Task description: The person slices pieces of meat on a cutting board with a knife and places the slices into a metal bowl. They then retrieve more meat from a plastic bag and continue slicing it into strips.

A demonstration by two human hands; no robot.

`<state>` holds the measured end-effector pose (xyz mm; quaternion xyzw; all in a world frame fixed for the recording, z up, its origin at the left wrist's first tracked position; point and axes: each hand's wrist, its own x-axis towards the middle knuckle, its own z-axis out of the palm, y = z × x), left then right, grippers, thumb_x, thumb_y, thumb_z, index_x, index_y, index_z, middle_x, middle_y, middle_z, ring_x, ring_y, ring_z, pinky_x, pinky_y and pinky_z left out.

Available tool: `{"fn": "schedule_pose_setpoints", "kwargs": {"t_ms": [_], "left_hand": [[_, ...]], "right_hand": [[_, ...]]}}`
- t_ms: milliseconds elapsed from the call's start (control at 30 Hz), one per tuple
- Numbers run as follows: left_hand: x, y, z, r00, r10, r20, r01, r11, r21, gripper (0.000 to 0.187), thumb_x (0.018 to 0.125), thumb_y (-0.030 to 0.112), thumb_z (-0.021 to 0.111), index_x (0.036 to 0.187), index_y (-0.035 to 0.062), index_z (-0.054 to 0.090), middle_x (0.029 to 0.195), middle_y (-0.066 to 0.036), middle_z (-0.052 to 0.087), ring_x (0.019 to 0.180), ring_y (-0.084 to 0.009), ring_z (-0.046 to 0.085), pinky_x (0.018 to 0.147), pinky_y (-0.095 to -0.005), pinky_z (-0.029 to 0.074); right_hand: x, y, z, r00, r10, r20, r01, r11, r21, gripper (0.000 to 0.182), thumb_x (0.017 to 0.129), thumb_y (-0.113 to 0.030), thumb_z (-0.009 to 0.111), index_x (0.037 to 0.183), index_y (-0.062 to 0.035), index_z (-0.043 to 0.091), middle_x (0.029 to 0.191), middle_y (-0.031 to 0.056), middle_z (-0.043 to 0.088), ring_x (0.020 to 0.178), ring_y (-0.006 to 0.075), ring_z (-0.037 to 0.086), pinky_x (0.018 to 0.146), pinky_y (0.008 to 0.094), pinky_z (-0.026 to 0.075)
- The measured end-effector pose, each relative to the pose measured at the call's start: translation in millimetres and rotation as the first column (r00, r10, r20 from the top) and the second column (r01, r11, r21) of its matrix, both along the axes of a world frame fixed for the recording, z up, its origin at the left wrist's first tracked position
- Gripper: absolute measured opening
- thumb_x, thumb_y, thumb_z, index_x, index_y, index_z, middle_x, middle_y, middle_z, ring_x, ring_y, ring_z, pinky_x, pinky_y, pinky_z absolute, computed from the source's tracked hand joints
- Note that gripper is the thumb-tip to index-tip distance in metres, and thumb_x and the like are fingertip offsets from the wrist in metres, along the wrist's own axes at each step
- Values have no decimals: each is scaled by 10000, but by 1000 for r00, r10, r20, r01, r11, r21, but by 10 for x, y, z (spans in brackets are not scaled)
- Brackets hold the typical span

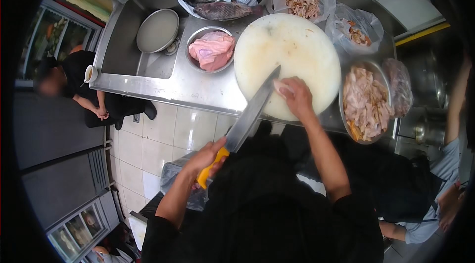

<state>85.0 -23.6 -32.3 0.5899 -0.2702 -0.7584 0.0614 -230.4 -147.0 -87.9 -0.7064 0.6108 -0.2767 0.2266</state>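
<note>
My left hand [207, 160] is closed round the yellow handle [213, 168] of a large knife [251, 111], whose tip lies over the round white cutting board [288, 55]. Beside the blade, my right hand [296, 95] is over the board's near half, its fingers bent round a small pale piece [282, 88]. Pink raw meat [213, 50] fills a metal bowl just left of the board. To the right, an oval metal tray [389, 84] holds sliced pale meat [365, 102].
A basin of dark fish [225, 10] stands behind the meat bowl. Plastic bags of cut strips [301, 1] and smaller pieces [358, 35] lie behind the board. The sink [123, 40] holds a round pan [157, 31]. People are at the left [81, 77] and right [445, 164].
</note>
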Motion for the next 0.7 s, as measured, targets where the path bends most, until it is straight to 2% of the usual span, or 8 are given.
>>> {"fn": "schedule_pose_setpoints", "kwargs": {"t_ms": [200,300,400,567,700], "left_hand": [[-63,-172,-127,997,-33,-69,37,998,57,676,1029,652,420,732,51,514,466,-1,416,323,-118,429,338,-246,366],[-11,-129,-60,994,3,-112,10,993,115,679,1018,662,457,738,45,507,459,15,396,302,-90,390,305,-235,345],[45,-77,-46,992,6,-127,16,985,170,668,1021,654,458,736,51,505,464,19,394,300,-86,384,303,-229,348],[-62,-156,-180,979,-1,-203,36,985,168,663,1024,658,447,729,66,500,467,27,384,300,-83,384,296,-221,333],[-92,-171,-163,983,-44,-176,72,986,153,664,1021,666,442,726,74,488,471,31,380,305,-77,385,289,-218,327]], "right_hand": [[-20,-8,-31,1000,13,15,-13,1000,13,185,907,-131,697,1078,-61,713,1060,112,682,1029,336,604,901,436,477],[-32,-4,-93,999,17,-27,-19,997,-70,192,904,-130,696,1072,-37,705,1046,136,673,1012,352,597,903,447,473],[-9,6,-114,999,30,-35,-37,977,-209,154,890,-88,694,1028,-19,686,987,164,658,954,384,594,841,446,489],[3,8,-102,998,60,-31,-65,969,-240,129,889,-70,684,1010,-25,683,970,151,655,931,376,589,823,446,485],[23,19,-91,999,35,-18,-38,968,-249,116,887,-60,679,998,-24,681,964,146,651,921,366,585,808,439,484]]}}
